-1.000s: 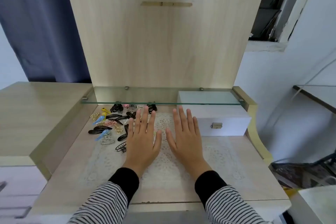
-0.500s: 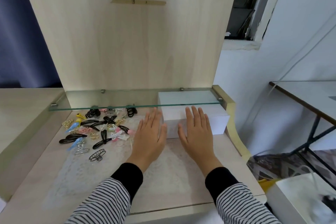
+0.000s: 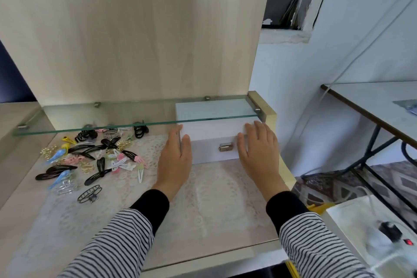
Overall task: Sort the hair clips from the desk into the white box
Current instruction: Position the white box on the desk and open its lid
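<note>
The white box (image 3: 211, 134) with a small metal latch (image 3: 225, 147) stands shut at the back right of the desk, partly under the glass shelf. My left hand (image 3: 174, 162) lies flat against the box's left side, thumb at its front corner. My right hand (image 3: 259, 153) presses its right side with straight fingers, thumb on the front face. A pile of several hair clips (image 3: 94, 156), black, blue, pink, gold and white, lies on the desk to the left, apart from both hands.
A glass shelf (image 3: 112, 117) runs low over the back of the desk and over the box's rear. A lace mat (image 3: 214, 198) covers the desk. The desk's raised side (image 3: 270, 117) is just right of the box. A dark-framed table (image 3: 383, 101) stands to the right.
Both hands moved forward and apart from the mat to the two sides of the white box. The view shifted right and closer.
</note>
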Motion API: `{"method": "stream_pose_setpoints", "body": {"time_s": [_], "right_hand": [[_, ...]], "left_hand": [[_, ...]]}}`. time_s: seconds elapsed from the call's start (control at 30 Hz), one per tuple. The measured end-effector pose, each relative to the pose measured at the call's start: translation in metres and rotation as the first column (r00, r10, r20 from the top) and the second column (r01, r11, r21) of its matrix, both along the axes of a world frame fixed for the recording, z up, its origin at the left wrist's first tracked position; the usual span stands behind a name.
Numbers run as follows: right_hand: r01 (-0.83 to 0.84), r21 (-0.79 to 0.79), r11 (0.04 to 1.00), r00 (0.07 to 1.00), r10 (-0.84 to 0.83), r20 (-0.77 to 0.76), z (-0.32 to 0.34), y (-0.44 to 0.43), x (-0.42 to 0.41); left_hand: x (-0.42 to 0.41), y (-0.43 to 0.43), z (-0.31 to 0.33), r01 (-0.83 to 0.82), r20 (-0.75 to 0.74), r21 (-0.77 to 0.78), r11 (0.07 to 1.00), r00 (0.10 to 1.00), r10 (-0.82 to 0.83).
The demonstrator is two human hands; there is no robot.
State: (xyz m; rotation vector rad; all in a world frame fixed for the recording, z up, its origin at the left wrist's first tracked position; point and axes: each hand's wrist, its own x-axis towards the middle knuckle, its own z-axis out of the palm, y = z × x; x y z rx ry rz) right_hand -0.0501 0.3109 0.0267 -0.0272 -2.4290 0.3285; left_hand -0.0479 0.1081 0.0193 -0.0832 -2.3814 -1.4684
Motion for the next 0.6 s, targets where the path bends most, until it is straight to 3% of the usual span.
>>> {"method": "stream_pose_setpoints", "body": {"time_s": [0.17, 0.27, 0.43, 0.6], "right_hand": [[-0.023, -0.217, 0.976, 0.999, 0.031, 0.033, 0.001, 0.014, -0.008], [-0.078, -0.428, 0.900, 0.993, 0.106, 0.043, 0.004, 0.014, -0.012], [0.021, -0.771, 0.636, 0.994, 0.071, 0.085, 0.015, 0.011, -0.018], [0.068, -0.882, 0.467, 0.993, 0.057, 0.107, 0.018, 0.017, -0.027]], "left_hand": [[-0.008, 0.006, 0.000, -0.035, 0.069, 0.161, 0.986, 0.997, 0.024], [-0.014, 0.010, 0.004, -0.042, 0.156, 0.255, 0.966, 0.988, 0.002], [-0.027, 0.012, 0.011, -0.061, 0.258, 0.359, 0.932, 0.965, -0.037], [-0.038, 0.010, 0.005, -0.052, 0.331, 0.462, 0.885, 0.936, -0.119]]}}
